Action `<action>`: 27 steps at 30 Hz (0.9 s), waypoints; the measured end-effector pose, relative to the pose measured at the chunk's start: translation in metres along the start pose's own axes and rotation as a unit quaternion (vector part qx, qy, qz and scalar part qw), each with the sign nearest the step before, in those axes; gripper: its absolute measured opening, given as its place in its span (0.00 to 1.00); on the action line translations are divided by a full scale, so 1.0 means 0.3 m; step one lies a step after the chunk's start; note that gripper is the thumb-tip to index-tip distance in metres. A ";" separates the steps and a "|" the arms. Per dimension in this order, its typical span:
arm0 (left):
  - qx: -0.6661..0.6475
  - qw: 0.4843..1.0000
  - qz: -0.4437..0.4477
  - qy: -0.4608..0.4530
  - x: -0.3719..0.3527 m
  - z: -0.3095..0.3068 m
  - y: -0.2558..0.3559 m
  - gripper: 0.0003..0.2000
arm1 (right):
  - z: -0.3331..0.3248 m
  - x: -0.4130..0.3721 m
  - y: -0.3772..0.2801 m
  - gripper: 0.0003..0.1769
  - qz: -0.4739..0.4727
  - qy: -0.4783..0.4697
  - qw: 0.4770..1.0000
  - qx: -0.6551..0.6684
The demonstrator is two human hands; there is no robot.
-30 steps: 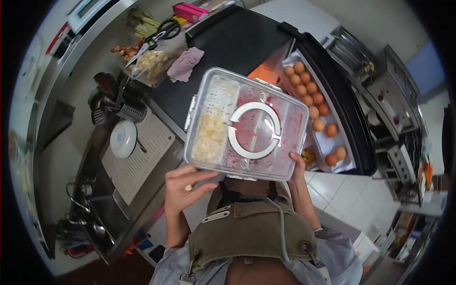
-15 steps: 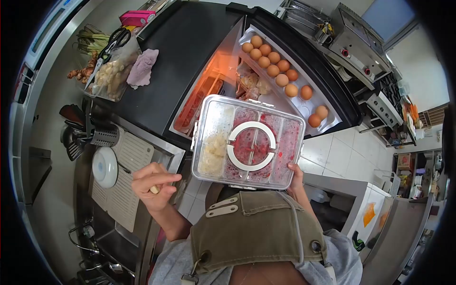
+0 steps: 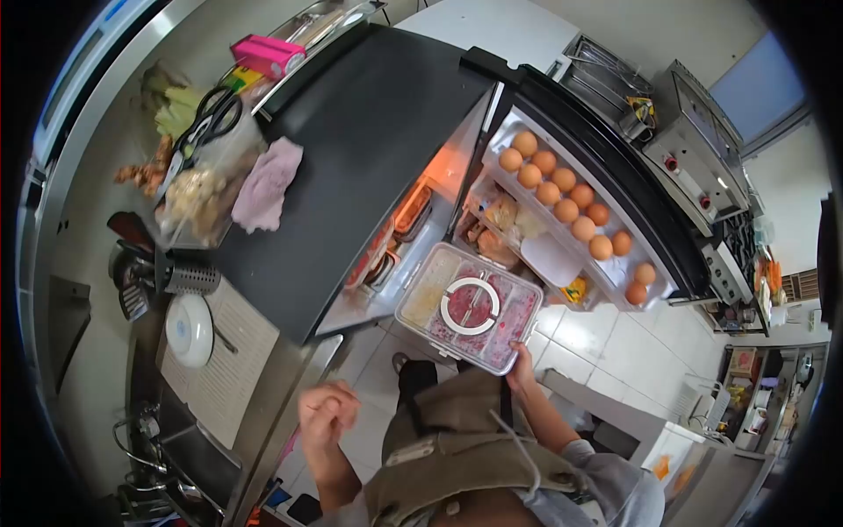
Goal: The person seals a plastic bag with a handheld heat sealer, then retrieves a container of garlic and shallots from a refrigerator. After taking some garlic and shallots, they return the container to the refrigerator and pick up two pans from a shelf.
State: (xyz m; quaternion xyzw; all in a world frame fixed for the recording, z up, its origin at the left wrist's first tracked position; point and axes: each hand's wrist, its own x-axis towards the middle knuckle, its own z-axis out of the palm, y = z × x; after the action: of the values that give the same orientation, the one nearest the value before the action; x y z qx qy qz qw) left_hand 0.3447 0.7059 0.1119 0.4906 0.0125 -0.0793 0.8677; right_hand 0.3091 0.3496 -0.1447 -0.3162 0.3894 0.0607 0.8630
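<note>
A clear lidded container (image 3: 428,297) with a white ring handle, red contents and a pale yellowish section is in front of the open fridge. My right hand (image 3: 521,369) grips its near right corner. To the left, my left hand (image 3: 328,411) is raised apart from the container, with its fingers curled together and blurred; what they hold, if anything, cannot be made out. Rows of brown eggs (image 3: 566,210) sit in the door rack of the open fridge (image 3: 378,97). Packed food (image 3: 411,213) shows on a shelf inside.
On the black fridge top lie a pink cloth (image 3: 269,184), scissors (image 3: 211,119) and a bag of pale food (image 3: 195,204). A white bowl (image 3: 190,330) rests on the drainboard (image 3: 230,364) at left. The black door (image 3: 615,158) stands open to the right.
The container has moved lower and away from me, with my right hand still on it. My left hand has moved down and right, its fingers now more curled. More of the fridge inside shows.
</note>
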 end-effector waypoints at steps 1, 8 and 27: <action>0.005 1.000 0.001 -0.001 0.012 -0.003 -0.037 0.17 | -0.001 0.065 0.040 0.29 0.002 -0.003 1.000 0.004; -0.272 0.879 -0.316 0.233 0.014 -0.159 -0.485 0.09 | 0.084 0.522 0.305 0.32 -0.080 -0.027 0.990 0.112; -0.362 0.784 -0.386 0.323 -0.140 -0.294 -0.719 0.11 | 0.512 1.102 0.364 0.31 -0.013 -0.061 0.995 0.071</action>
State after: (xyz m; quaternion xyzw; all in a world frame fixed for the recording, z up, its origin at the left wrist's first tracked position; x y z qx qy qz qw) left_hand 0.2758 0.6771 -0.1128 0.0911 0.5080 -0.2346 0.8238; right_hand 0.5960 0.4803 -0.3577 -0.2546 0.3348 0.0404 0.9063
